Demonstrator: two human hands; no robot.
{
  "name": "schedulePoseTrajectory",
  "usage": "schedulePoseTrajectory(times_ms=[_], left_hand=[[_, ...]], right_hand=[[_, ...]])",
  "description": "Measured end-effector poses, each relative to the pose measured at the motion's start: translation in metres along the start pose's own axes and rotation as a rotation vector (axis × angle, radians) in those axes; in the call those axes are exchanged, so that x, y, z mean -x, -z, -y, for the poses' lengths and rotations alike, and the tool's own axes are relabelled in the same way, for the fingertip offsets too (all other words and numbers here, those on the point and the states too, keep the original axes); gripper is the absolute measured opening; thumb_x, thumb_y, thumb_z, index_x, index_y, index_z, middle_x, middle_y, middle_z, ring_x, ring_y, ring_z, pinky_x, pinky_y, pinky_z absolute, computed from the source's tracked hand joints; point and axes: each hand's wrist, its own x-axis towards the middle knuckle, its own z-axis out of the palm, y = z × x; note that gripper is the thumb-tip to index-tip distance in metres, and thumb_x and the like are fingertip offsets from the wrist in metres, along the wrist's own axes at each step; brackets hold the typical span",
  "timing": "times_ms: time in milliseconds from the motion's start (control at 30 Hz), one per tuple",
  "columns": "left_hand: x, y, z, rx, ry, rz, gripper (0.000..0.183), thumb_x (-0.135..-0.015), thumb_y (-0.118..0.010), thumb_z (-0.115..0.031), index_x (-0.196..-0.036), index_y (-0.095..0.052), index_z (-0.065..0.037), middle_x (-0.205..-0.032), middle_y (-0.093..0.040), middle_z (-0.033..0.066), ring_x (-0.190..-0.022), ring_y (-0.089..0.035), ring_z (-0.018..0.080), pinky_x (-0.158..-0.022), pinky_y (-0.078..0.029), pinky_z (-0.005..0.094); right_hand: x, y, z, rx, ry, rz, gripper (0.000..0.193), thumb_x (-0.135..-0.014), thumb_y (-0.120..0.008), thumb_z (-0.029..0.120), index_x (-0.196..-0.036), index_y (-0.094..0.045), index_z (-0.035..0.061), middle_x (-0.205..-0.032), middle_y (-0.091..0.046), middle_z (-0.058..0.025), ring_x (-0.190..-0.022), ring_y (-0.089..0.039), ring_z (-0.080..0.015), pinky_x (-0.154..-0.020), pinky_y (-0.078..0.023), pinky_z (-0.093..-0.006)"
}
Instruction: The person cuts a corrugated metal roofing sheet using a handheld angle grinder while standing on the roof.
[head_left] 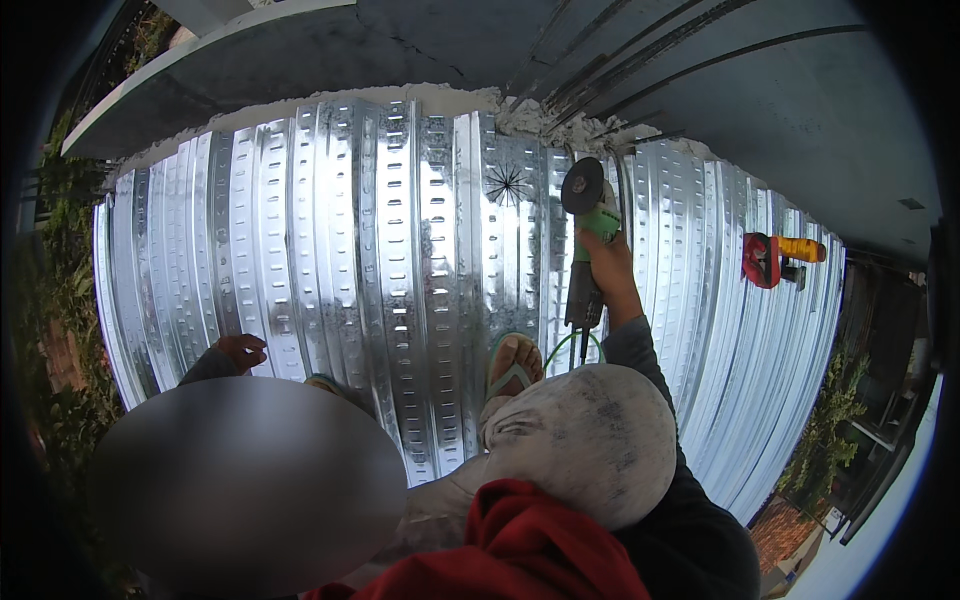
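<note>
My right hand point(611, 262) is wrapped round the body of a green and black angle grinder point(583, 298), arm stretched forward. Its dark cutting disc point(583, 186) faces upward, close to the rough broken concrete edge point(565, 125). From the grinder's rear a green cord point(572, 338) loops back toward my right knee. My left hand point(240, 352) rests out to the left over the ribbed metal sheet point(345, 240), fingers loosely bent and a little apart, with nothing visible in them. Whether it touches the sheet, I cannot tell.
Several steel bars point(640, 55) stick out over the grey concrete point(800, 130) ahead. A red and yellow object point(762, 260) lies on the sheet to the right. A dark star-shaped spot point(508, 184) shows left of the disc. My sandalled right foot point(515, 365) stands on the ribs; plants line the far left.
</note>
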Motion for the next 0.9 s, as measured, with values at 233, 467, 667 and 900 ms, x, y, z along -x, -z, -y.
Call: schedulePoseTrajectory(times_ms=[233, 467, 667, 900], left_hand=[[0.009, -0.004, -0.012, -0.041, 0.025, 0.047, 0.042, -0.083, -0.076, -0.036, -0.115, -0.073, -0.009, -0.106, -0.075, 0.0105, -0.099, -0.072, 0.0255, -0.093, -0.056, 0.0375], [0.015, -0.002, -0.011, -0.079, 0.077, 0.029, 0.040, -0.083, -0.075, -0.039, -0.112, -0.074, -0.012, -0.106, -0.075, 0.0107, -0.101, -0.072, 0.0270, -0.095, -0.055, 0.0389], [0.011, 0.000, -0.014, -0.066, 0.017, 0.023, 0.041, -0.083, -0.074, -0.040, -0.113, -0.074, -0.012, -0.107, -0.075, 0.0111, -0.101, -0.071, 0.0274, -0.094, -0.055, 0.0387], [0.015, 0.008, -0.037, -0.085, 0.031, 0.038, 0.040, -0.086, -0.074, -0.038, -0.116, -0.072, -0.011, -0.110, -0.074, 0.0121, -0.104, -0.071, 0.0274, -0.095, -0.055, 0.0388]], right_hand=[[0.008, -0.005, -0.020, -0.085, -0.054, 0.065, 0.058, -0.080, -0.076, 0.040, -0.113, -0.061, -0.0063, -0.103, -0.070, -0.0190, -0.092, -0.069, -0.0257, -0.079, -0.053, -0.0383], [0.004, -0.012, -0.037, -0.067, -0.014, 0.053, 0.061, -0.079, -0.078, 0.041, -0.113, -0.060, -0.0068, -0.103, -0.070, -0.0198, -0.094, -0.070, -0.0269, -0.080, -0.054, -0.0381], [0.000, -0.010, -0.039, -0.045, -0.025, 0.045, 0.061, -0.079, -0.078, 0.040, -0.114, -0.060, -0.0066, -0.104, -0.071, -0.0187, -0.095, -0.070, -0.0264, -0.081, -0.054, -0.0385], [0.010, -0.007, -0.015, -0.083, -0.006, 0.112, 0.056, -0.082, -0.078, 0.035, -0.115, -0.059, -0.0063, -0.102, -0.070, -0.0160, -0.093, -0.069, -0.0230, -0.080, -0.053, -0.0363]])
